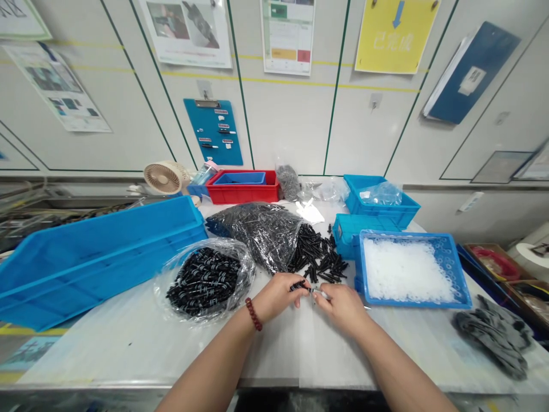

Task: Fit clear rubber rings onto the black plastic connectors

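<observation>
Between finger and thumb, my left hand holds a small black ribbed plastic part. My right hand grips a slim white pen-like tool, its tip meeting the black part's end. Just beyond my hands lies a loose pile of black parts, spilling from a large clear bag. Left of my left hand, an open clear bag holds black parts with pale rings on them. To the right, a blue tray is heaped with small white translucent rings.
A long blue bin stands at the left. At the back are a fan, a red bin and a blue bin. Grey gloves lie at the right. A clipboard hangs on the wall.
</observation>
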`<move>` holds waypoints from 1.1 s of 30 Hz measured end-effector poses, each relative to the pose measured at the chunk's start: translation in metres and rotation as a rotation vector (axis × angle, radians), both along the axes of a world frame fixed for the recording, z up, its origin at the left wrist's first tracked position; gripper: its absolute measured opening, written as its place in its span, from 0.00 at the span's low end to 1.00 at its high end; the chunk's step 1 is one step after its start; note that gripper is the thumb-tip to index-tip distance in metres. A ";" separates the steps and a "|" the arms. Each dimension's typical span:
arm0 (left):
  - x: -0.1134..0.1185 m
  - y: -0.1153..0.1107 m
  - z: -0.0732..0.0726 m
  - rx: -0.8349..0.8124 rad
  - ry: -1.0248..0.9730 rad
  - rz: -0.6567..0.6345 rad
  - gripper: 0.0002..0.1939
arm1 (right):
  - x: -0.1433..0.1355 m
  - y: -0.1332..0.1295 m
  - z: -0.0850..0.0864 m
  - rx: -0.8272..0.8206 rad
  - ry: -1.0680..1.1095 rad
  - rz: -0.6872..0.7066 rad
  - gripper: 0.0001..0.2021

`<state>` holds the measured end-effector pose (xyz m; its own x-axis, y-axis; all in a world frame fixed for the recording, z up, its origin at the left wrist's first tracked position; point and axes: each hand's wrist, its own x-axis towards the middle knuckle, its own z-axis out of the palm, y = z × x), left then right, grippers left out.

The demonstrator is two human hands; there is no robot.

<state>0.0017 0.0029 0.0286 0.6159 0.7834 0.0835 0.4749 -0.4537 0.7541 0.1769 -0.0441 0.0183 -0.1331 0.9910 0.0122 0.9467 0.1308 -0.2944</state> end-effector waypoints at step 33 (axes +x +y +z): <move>0.011 0.014 -0.021 0.171 0.006 0.333 0.06 | 0.008 0.007 -0.015 0.076 0.200 0.042 0.15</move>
